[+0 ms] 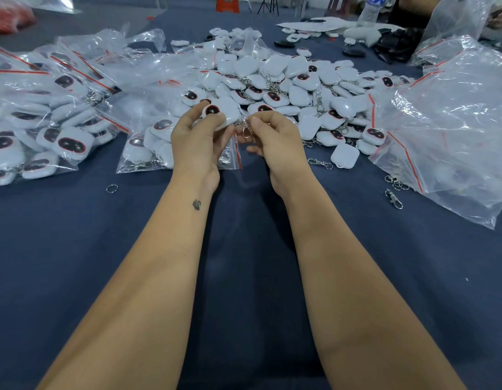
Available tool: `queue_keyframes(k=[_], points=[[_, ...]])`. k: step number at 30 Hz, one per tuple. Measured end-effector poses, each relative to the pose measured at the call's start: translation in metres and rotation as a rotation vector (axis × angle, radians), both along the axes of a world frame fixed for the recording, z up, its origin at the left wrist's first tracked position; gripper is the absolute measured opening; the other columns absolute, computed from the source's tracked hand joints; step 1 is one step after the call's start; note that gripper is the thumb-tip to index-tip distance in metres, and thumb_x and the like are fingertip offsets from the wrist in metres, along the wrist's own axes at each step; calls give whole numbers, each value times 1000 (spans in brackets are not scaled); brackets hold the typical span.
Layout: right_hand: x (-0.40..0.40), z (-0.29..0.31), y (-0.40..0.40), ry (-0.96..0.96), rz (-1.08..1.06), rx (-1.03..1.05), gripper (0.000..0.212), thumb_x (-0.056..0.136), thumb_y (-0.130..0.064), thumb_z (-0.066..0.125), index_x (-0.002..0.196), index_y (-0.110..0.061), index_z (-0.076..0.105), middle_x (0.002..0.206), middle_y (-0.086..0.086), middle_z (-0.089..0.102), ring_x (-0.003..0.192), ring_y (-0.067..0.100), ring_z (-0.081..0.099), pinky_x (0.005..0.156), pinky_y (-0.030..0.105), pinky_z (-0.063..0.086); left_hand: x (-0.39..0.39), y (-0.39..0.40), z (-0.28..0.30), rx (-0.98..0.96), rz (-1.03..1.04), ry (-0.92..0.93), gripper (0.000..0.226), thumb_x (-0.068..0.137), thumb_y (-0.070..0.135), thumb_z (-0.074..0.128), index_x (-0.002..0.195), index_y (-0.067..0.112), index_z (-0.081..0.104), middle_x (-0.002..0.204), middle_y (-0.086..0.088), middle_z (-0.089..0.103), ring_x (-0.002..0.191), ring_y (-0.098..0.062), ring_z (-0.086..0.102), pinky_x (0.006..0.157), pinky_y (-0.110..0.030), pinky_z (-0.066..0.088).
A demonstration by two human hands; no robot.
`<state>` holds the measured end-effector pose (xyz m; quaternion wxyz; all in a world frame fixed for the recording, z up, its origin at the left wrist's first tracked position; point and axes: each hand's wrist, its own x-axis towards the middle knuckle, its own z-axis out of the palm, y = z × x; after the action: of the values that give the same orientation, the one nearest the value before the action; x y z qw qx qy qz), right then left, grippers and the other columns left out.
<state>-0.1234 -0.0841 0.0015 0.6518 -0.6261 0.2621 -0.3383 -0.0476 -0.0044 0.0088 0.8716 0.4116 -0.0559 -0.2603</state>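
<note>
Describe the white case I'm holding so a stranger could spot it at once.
On the dark blue cloth, in front of the big loose heap of white cases, two hands meet. The left hand grips one white case with a red-ringed black oval while the right hand pinches its metal clasp; it alone is held.

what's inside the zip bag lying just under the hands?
Through the clear zip bag: white cases with dark oval faces, plus metal clasps near its front edge. The left hand covers the bag's right part, so the contents there cannot be seen.
</note>
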Motion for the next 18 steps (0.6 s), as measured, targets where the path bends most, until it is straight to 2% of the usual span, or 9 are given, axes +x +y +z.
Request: queue_keyframes(k=[2,5,8,10,12,15,18], points=[[-1,2,0,-40,33,84,10,98,-9,55,93,-17,59,73,-4,68,69,11,65,64,20,48,0,-1,0,8,-20,-11,26,90,-10,56,112,3,59,93,-12,60,77,-20,66,67,-22,57],[-1,1,2,-8,38,14,9,96,-7,58,98,-15,61,73,-2,66,64,7,61,62,17,48,-1,-1,0,32,-52,-50,23,89,-10,54,107,3,62,87,-11,66,78,-20,68,70,-23,57],[-1,1,2,-52,-37,31,13,98,-9,55,91,-16,61,73,-2,63,62,7,57,61,18,47,-1,-2,0,124,-42,-135,24,90,-5,57,108,8,63,98,-11,66,84,-20,66,74,-24,57],[0,1,-1,-108,-103,106,9,100,-11,53,94,-13,60,81,1,63,67,10,58,63,20,49,-3,-2,0,197,-33,-187,22,91,2,58,110,10,64,103,-9,65,87,-21,64,74,-26,57],[0,1,-4,-134,-155,175,8,101,-13,51,100,-10,58,88,4,63,71,11,60,64,21,51,-6,-2,-3,398,36,-395,24,92,11,56,113,14,64,104,-2,65,91,-20,64,79,-32,57],[0,0,-4,-128,-225,203,10,101,-13,50,95,-11,58,86,4,63,71,9,59,61,20,51,-11,2,-10,916,208,-978,28,91,19,50,117,21,61,107,6,63,100,-18,59,88,-36,47],[0,0,-3,-143,-278,202,16,101,-10,49,88,-13,57,82,5,65,71,12,58,65,23,52,-11,0,-15,1194,166,-1182,36,89,16,49,125,15,53,119,-9,59,109,-32,55,89,-42,42]])
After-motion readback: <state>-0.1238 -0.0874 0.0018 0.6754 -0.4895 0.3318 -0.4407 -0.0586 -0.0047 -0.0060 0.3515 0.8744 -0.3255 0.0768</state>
